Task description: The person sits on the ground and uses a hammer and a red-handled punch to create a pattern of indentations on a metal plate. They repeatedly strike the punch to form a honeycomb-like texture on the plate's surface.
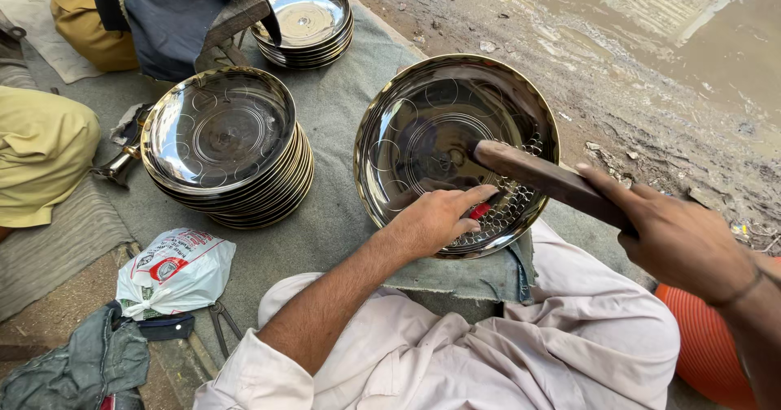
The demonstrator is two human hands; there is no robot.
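Hands (435, 219) two, hammer (545, 178) one, plate stacks (224, 146) two

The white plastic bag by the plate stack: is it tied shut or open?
Tied shut: the white plastic bag is knotted at its lower end and bulges with contents.

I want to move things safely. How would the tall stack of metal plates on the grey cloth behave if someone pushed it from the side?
The stack of metal plates looks polished, so upper plates would probably slide. Its layers already sit slightly offset, so it may shear apart rather than tip. The grey cloth beneath likely grips the bottom plate.
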